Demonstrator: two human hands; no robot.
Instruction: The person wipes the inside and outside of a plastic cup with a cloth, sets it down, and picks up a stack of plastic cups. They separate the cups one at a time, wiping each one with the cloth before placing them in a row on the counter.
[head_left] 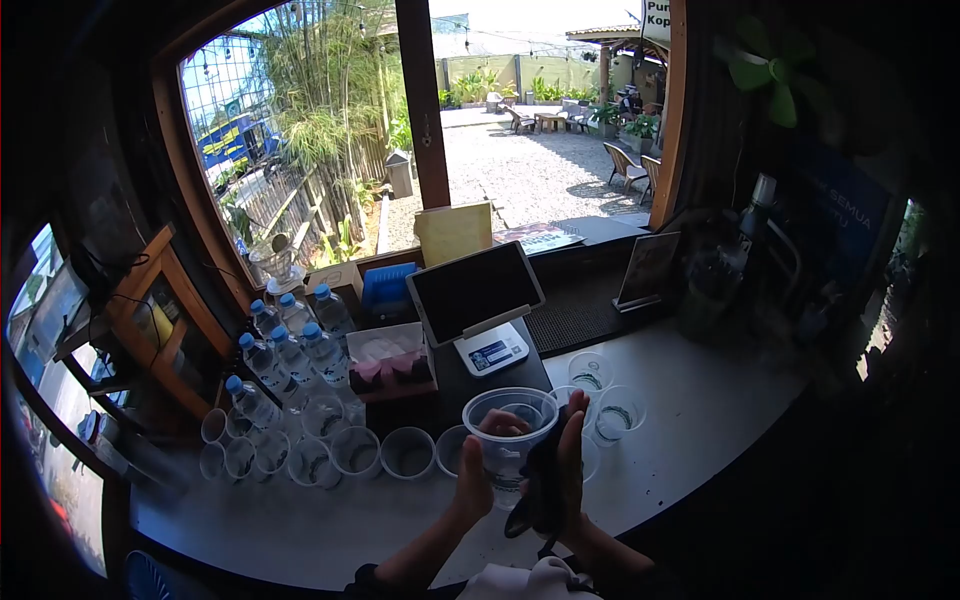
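Above the counter's front part, a clear plastic cup is held upright between my two hands. My left hand is closed round the cup's left side, its thumb up and its fingers seen through the plastic. My right hand is on the cup's right side, with a black object between palm and cup; its exact shape is unclear. Right behind the held cup stand more clear cups. A row of empty clear cups stands to the left.
Blue-capped bottles stand at the left beside a tissue box. A tablet on a stand is behind the cups. A sign holder stands at the right on the counter. Large windows are beyond.
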